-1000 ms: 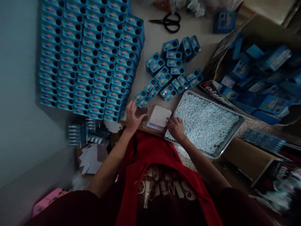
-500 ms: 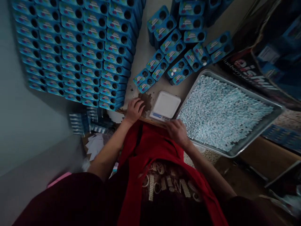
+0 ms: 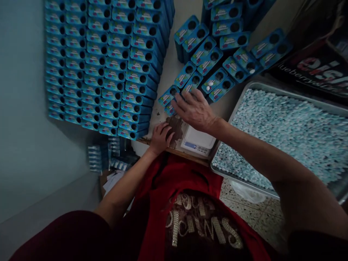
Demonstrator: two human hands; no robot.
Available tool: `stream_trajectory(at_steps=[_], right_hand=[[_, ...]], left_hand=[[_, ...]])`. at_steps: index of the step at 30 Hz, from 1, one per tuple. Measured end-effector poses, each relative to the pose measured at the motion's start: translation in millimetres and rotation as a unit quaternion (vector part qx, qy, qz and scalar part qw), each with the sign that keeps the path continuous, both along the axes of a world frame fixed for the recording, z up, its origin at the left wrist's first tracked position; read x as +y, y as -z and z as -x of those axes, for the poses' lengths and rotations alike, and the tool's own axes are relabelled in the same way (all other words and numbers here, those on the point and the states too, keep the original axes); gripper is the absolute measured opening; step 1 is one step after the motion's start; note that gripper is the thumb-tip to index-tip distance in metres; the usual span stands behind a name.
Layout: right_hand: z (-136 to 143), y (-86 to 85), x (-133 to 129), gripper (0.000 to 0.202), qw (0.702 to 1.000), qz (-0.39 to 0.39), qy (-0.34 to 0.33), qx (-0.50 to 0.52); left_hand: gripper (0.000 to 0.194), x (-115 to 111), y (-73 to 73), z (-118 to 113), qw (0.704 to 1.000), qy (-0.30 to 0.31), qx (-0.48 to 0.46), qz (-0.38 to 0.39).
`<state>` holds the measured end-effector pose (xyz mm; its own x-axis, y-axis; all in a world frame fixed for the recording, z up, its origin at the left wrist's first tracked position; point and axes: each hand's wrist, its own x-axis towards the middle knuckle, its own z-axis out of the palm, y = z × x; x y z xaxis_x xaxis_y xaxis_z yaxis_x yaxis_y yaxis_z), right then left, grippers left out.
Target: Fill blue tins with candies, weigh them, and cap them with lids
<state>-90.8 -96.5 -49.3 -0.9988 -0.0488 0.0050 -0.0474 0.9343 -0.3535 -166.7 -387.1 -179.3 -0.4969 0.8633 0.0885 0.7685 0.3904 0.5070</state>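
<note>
My right hand (image 3: 195,110) reaches over the nearest blue plastic containers (image 3: 167,96), fingers stretched out and slightly apart. Its fingertips are at the closest pair; whether they touch is hard to see. I see nothing held in it. My left hand (image 3: 161,138) rests on the table's front edge, fingers apart, beside a worn brown patch (image 3: 175,127). Below my right hand lies a white digital scale (image 3: 199,139), partly covered by the hand and wrist. Each container has a dark round opening on top. A few white tablets (image 3: 209,87) lie on one container.
To the right, a metal tray (image 3: 246,181) holds a heap of small pale blue and white tablets. A tall block of stacked blue containers (image 3: 108,72) stands at left. Behind the tray is a dark printed bag (image 3: 312,69). Striped packs (image 3: 95,159) sit below the table.
My right hand has moved from the scale's front edge forward and left, over the nearest containers. My left hand stays at the table edge. The view has shifted slightly.
</note>
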Motion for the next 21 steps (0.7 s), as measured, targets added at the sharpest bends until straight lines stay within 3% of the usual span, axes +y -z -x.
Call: stream_trajectory(at_steps=[3, 5, 8, 12, 16, 18, 21], right_hand=[[-11.4, 15.7, -1.9, 0.046, 0.999, 0.024, 0.033, 0.034], [-9.1, 15.5, -4.3, 0.046, 0.998, 0.007, 0.051, 0.046], [9.0, -3.3, -9.5, 0.050, 0.995, -0.057, 0.083, 0.021], [11.4, -43.1, -15.4, 0.020, 0.991, -0.086, 0.087, -0.051], [-48.9, -61.4, -26.0, 0.021, 0.980, -0.052, 0.192, 0.006], [-87.2, -54.5, -33.8, 0.027, 0.966, -0.046, 0.246, 0.065], [-127.1, -29.5, -43.1, 0.034, 0.942, -0.048, 0.316, 0.099]], left_hand=[[0.025, -2.4, 0.1, 1.4, 1.000, -0.006, 0.006, -0.014], [0.025, -2.9, -1.1, 2.4, 1.000, -0.010, 0.010, -0.025], [0.025, -0.5, -4.3, 3.9, 1.000, -0.004, 0.018, -0.019], [0.022, 6.4, -6.7, 5.4, 0.997, 0.012, 0.052, -0.058], [0.018, 13.5, -3.4, 6.7, 0.994, 0.036, 0.059, -0.089], [0.017, 16.8, -0.9, 6.6, 0.993, 0.048, 0.051, -0.099], [0.012, 21.9, 0.2, 6.2, 0.993, 0.052, 0.037, -0.100]])
